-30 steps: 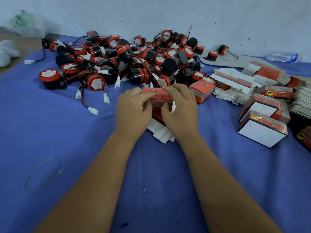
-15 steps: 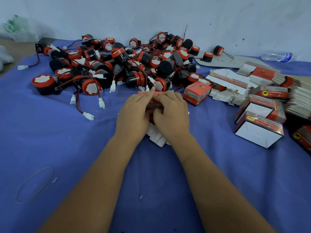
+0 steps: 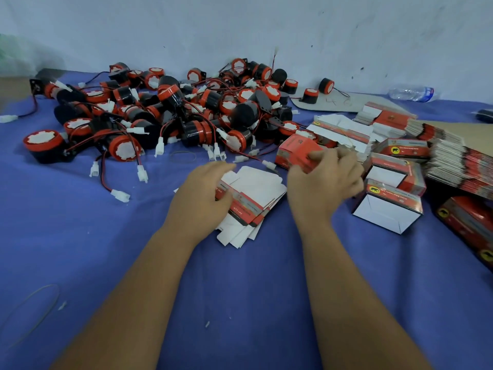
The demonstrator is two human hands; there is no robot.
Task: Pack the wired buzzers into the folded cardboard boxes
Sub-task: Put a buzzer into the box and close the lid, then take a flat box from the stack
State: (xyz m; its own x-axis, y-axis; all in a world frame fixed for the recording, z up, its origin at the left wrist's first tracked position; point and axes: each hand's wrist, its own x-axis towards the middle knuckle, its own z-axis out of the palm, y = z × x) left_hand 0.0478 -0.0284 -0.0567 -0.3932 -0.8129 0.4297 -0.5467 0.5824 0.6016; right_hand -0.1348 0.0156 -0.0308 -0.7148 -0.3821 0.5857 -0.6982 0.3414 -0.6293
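Head view: right hand [image 3: 326,182] grips a closed red box [image 3: 296,152]; left hand [image 3: 202,193] pinches the near flat cartons [image 3: 253,198]. Buzzers [image 3: 165,113] lie heaped far left on the desk [image 3: 80,236]. Best to lift only one carton.

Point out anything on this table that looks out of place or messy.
The buzzers lie in a tangled heap, wires crossing. A plastic water bottle lies on its side by the wall, unrelated to packing. Loose rubber bands sit on the blue cloth.
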